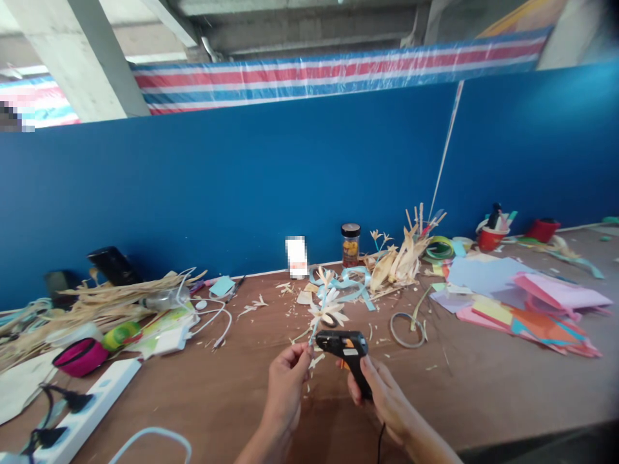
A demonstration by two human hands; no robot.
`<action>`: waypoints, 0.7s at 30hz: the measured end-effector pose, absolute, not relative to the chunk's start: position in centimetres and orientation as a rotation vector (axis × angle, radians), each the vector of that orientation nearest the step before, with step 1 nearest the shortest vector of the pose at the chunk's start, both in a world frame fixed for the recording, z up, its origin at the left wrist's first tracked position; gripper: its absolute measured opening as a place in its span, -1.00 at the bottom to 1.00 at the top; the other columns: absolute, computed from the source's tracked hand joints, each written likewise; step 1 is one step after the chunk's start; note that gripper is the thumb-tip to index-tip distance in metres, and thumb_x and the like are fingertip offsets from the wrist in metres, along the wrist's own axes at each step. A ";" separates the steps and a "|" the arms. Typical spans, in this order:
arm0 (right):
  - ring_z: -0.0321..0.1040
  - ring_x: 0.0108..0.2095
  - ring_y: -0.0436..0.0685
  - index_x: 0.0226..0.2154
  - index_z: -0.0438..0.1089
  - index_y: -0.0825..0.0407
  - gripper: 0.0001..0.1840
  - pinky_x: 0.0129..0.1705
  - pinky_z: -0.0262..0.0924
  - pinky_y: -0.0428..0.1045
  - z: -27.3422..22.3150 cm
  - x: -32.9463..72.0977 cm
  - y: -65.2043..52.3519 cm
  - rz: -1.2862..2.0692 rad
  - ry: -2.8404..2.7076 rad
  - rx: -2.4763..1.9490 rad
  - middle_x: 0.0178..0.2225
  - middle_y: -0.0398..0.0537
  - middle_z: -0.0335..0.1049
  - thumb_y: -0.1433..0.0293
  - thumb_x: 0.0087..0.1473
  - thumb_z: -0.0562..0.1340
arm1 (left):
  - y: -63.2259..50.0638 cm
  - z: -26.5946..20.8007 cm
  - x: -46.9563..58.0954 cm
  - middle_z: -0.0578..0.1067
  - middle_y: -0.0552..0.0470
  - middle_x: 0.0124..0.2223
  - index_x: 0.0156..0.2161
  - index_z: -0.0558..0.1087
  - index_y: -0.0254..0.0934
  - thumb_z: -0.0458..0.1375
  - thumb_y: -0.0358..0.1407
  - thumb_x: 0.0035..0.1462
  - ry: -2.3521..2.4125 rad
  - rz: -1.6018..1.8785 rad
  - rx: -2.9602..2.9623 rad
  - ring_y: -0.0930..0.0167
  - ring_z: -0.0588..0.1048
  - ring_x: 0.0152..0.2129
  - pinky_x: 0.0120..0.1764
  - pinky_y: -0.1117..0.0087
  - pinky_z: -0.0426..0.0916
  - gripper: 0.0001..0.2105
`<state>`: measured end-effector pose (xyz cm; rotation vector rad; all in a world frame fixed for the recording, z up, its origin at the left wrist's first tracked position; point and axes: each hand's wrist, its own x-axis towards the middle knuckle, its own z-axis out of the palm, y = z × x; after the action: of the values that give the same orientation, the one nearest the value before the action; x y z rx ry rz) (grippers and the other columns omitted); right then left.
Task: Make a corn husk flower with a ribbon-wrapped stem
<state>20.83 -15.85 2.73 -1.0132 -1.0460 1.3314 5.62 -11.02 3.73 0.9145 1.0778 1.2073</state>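
Note:
My left hand (291,374) pinches a thin light-blue stem (313,336) between thumb and fingertips. Pale petals of a husk flower (329,313) show just above it; I cannot tell how much of this is fixed to the stem and how much lies on the table behind. My right hand (380,394) is wrapped around the handle of a black hot glue gun (344,343). Its nozzle points left, right beside the stem and close to my left fingertips. A cord (380,443) hangs down below the glue gun.
Light-blue ribbon (355,281), a lidded jar (351,248) and dried husks (401,264) stand behind. Coloured paper (503,283) and a ribbon ring (407,330) lie right. Left are a power strip (99,403), a pink pouch (82,357) and cables. A blue partition (242,187) bounds the table.

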 end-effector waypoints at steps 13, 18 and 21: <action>0.07 -0.63 -0.05 -0.30 0.30 0.14 -0.48 -0.55 -0.03 -0.12 2.5 21.1 -15.9 1.353 -1.070 -1.008 -0.66 -0.20 0.15 0.04 0.06 -0.07 | -10.9 3.7 5.5 0.30 0.15 -0.62 -0.41 0.44 -0.37 0.19 -0.20 -0.13 1.162 1.235 1.091 0.61 0.15 -0.70 -0.61 0.60 0.05 -0.76; 0.07 -0.63 -0.05 -0.29 0.30 0.15 -0.49 -0.54 -0.02 -0.12 2.5 21.1 -15.8 1.373 -1.080 -0.987 -0.66 -0.19 0.15 0.05 0.07 -0.07 | -11.0 3.5 5.5 0.27 0.16 -0.65 -0.43 0.43 -0.39 0.20 -0.19 -0.15 1.174 1.240 1.089 0.61 0.13 -0.72 -0.63 0.59 0.01 -0.75; 0.07 -0.63 -0.05 -0.30 0.29 0.16 -0.49 -0.55 -0.02 -0.12 2.4 21.1 -15.8 1.361 -1.063 -0.994 -0.66 -0.18 0.15 0.05 0.07 -0.07 | -11.0 3.3 5.5 0.26 0.16 -0.65 -0.43 0.42 -0.39 0.20 -0.19 -0.15 1.160 1.241 1.082 0.61 0.12 -0.71 -0.63 0.59 0.01 -0.75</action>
<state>21.09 -15.77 2.42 -0.9941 -1.0629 1.3614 5.49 -10.97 3.35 1.0816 1.1599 1.2411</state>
